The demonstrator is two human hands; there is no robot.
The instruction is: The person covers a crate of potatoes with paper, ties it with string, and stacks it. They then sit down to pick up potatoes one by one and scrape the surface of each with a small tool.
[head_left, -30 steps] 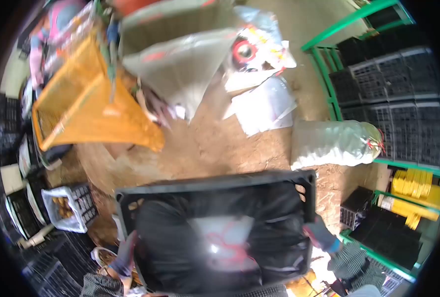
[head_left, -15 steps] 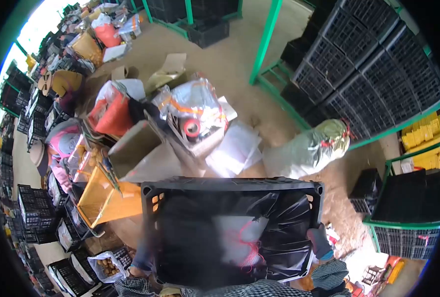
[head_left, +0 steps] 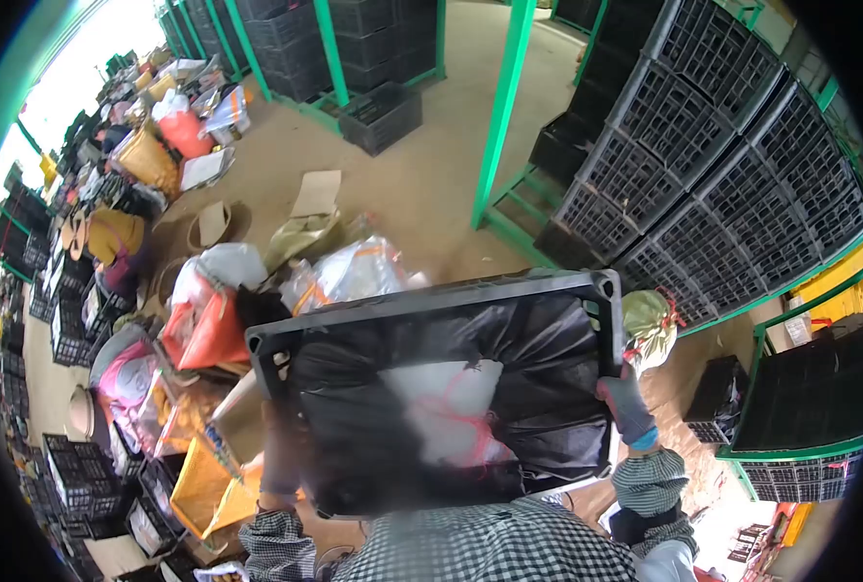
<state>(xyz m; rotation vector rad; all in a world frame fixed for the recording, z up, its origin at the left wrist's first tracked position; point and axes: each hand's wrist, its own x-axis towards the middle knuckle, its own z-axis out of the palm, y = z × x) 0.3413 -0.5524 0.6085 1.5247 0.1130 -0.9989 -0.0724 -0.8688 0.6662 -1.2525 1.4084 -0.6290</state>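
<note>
Black crate point(head_left: 431, 308) with a black bag point(head_left: 538, 388) inside, lower middle of the frame.

The crate is black plastic with slotted holes at its far corners. I hold it off the ground, tilted so its open top faces me and its far rim climbs slightly to the right. My left hand point(head_left: 278, 456) grips its left side and my right hand point(head_left: 625, 407) its right side. The glossy, crumpled bag fills it, and a pale patch point(head_left: 441, 386) with pink string point(head_left: 470, 441) sits at its middle.

Contents of crate point(head_left: 422, 305) hidden under black bag point(head_left: 538, 369); left hand point(head_left: 278, 461) blurred; right hand point(head_left: 628, 407) fingertips behind crate wall.
</note>
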